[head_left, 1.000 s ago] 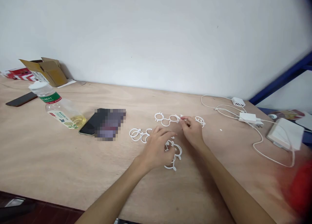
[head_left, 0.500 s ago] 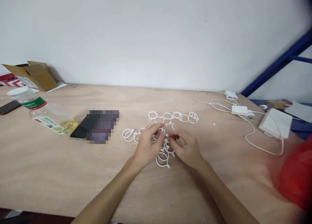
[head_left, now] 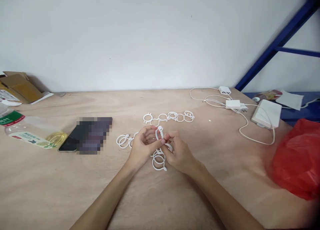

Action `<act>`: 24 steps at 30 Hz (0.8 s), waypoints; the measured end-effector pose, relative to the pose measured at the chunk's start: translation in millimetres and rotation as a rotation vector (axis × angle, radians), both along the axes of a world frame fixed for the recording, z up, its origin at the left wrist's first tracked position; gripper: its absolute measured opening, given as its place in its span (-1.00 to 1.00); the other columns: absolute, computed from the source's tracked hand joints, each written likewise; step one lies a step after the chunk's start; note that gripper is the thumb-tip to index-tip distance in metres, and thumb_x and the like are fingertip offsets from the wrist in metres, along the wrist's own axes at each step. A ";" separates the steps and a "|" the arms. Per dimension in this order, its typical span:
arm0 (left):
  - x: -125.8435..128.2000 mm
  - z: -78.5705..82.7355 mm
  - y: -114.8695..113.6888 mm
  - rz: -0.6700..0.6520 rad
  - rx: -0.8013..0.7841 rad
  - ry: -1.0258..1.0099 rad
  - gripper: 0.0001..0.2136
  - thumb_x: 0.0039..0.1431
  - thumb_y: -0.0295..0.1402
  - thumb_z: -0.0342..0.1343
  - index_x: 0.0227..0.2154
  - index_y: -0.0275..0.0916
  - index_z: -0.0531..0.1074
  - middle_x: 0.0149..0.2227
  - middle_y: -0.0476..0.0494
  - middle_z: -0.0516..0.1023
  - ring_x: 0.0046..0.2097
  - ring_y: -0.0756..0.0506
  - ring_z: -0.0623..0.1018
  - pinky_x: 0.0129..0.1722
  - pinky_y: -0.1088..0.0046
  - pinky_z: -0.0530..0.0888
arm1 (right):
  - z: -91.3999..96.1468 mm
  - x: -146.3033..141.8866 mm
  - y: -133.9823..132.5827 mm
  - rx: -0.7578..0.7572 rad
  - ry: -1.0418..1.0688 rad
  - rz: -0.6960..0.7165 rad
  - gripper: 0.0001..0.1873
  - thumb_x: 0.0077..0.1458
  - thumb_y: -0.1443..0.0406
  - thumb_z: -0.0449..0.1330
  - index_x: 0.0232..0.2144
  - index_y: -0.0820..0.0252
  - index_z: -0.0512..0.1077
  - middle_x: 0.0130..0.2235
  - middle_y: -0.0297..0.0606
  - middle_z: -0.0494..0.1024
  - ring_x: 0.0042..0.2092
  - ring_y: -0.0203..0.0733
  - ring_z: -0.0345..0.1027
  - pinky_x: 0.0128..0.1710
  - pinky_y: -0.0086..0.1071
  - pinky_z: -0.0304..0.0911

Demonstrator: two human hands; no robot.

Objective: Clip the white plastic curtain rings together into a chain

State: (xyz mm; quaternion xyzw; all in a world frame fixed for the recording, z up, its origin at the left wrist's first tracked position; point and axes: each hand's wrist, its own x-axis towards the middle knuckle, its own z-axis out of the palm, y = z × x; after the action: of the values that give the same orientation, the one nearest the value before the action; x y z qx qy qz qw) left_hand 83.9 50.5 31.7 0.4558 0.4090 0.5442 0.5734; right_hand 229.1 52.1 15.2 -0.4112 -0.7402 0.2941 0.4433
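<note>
Over the bench (head_left: pixel 75 193), the left hand (head_left: pixel 142 146) and right hand (head_left: pixel 181 155) are held close together. Between the left fingers, partly spread, a white ring (head_left: pixel 160 128) is gripped upright; the right fingers are curled beside it, their hold indiscernible.

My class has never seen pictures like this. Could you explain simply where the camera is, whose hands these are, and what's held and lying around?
There is no machine: these are one person's bare hands, filmed by a camera worn on their head, looking forward and down. The left hand holds up a white ring; the right hand is close against it, its grip unclear. More white rings lie on the wooden table. Leftward are a bottle, a partly pixelated phone and a cardboard box; rightward, a white charger and a red bag.
</note>
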 end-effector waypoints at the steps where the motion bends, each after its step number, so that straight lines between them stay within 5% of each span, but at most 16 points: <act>1: -0.1 0.5 -0.2 0.006 0.007 0.008 -0.57 -0.12 -0.35 0.35 -0.17 -0.26 0.35 -0.24 -0.13 0.57 -0.22 -0.08 0.58 -0.13 0.34 0.51 | -0.2 -1.4 -0.8 -0.038 0.045 -0.010 -0.86 0.07 0.34 0.12 -0.30 0.08 0.22 -0.32 -0.29 0.45 -0.33 -0.21 0.36 -0.29 -0.32 0.28; 9: 0.5 4.5 -6.4 -0.093 0.000 0.038 -0.53 0.00 -0.24 0.28 -0.03 -0.34 0.40 -0.11 -0.30 0.58 -0.06 -0.20 0.56 0.02 0.22 0.44 | 16.2 0.9 6.0 -0.346 0.518 0.103 -0.59 -0.04 0.27 0.24 -0.10 0.08 0.29 -0.40 -0.38 0.46 -0.35 -0.24 0.34 -0.30 -0.31 0.29; 14: 1.9 -0.3 -11.0 -0.159 0.064 0.260 -0.67 0.14 -0.27 0.14 -0.07 -0.31 0.42 -0.23 -0.20 0.58 -0.16 -0.15 0.56 -0.14 0.33 0.48 | 15.2 3.6 10.9 -0.379 0.398 -0.027 -0.76 0.03 0.13 0.23 -0.32 0.17 0.51 -0.34 -0.23 0.55 -0.28 -0.15 0.40 -0.24 -0.25 0.33; 24: 5.1 5.6 -17.7 -0.242 0.183 0.394 -0.81 0.22 -0.39 -0.04 -0.16 -0.28 0.41 -0.44 -0.01 0.43 -0.42 0.00 0.44 -0.44 0.53 0.33 | 16.9 5.9 8.3 -0.368 0.371 -0.049 -0.74 0.01 0.12 0.24 -0.53 0.18 0.49 -0.51 -0.30 0.49 -0.42 -0.22 0.33 -0.39 -0.34 0.26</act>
State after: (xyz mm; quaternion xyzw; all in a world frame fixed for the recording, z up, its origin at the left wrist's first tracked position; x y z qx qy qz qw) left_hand 89.0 32.8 37.3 0.6487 0.4043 0.4073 0.4998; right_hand 235.0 60.4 32.1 -0.4417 -0.5701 0.4836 0.4960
